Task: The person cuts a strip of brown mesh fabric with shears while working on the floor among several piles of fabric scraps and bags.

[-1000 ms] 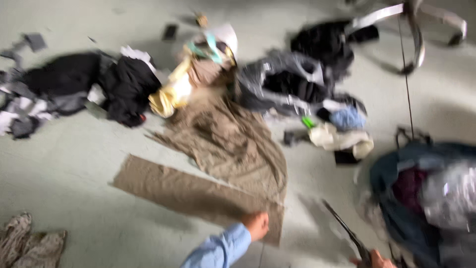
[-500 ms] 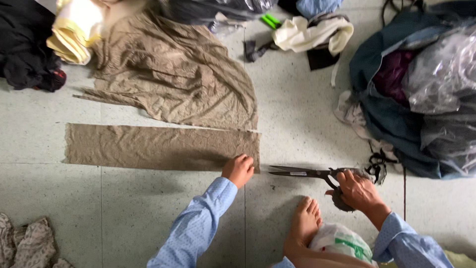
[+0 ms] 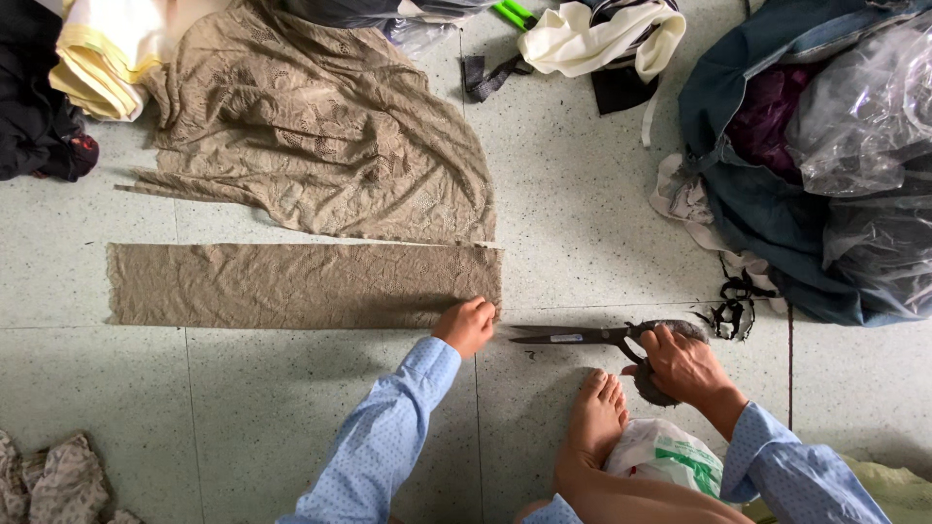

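Note:
A long strip of tan lace fabric (image 3: 291, 284) lies flat on the tiled floor. My left hand (image 3: 467, 324) pinches its lower right corner. My right hand (image 3: 683, 363) grips the handles of large dark scissors (image 3: 578, 336), whose closed blades lie on the floor and point left toward that corner, a short gap away. A bigger piece of the same tan fabric (image 3: 320, 136) lies crumpled just beyond the strip. My bare foot (image 3: 594, 422) rests on the floor between my arms.
A blue bag (image 3: 777, 209) stuffed with clear plastic and purple cloth sits at the right. Cream cloth (image 3: 602, 39), black garments (image 3: 34, 116) and yellow-edged cloth (image 3: 102, 53) lie along the far side. A white plastic bag (image 3: 670, 454) is by my knee, patterned rags (image 3: 49, 480) at lower left.
The view has swung down from the scattered clothes pile to the strip. My left hand stays at the strip's corner; the scissors have come down to the floor beside it.

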